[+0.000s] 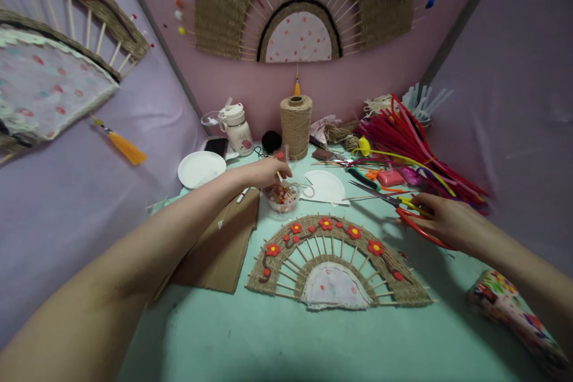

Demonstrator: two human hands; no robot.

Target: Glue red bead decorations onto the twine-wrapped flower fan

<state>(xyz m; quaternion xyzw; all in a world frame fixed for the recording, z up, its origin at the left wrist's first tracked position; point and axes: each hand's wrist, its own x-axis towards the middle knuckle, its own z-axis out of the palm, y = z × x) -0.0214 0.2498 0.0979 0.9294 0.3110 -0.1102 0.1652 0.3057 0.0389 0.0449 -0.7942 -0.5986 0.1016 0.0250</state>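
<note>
My left hand (267, 172) reaches over a small clear bowl of red and white beads (281, 197), its fingers pinched on a thin pale stick. My right hand (441, 219) holds a pair of scissors with red and yellow handles (394, 202), blades pointing left above the table. Between my arms lies a half-round jute fan (333, 262) with wooden sticks, red clay flowers and a floral cloth centre.
A jute twine spool (296, 125), a white bottle (236, 126), a white plate (201, 168) and a paper half-disc (324, 186) sit at the back. Red pipe cleaners (412, 143) pile at right. Brown cardboard (221, 245) lies left. Finished fans hang on the walls.
</note>
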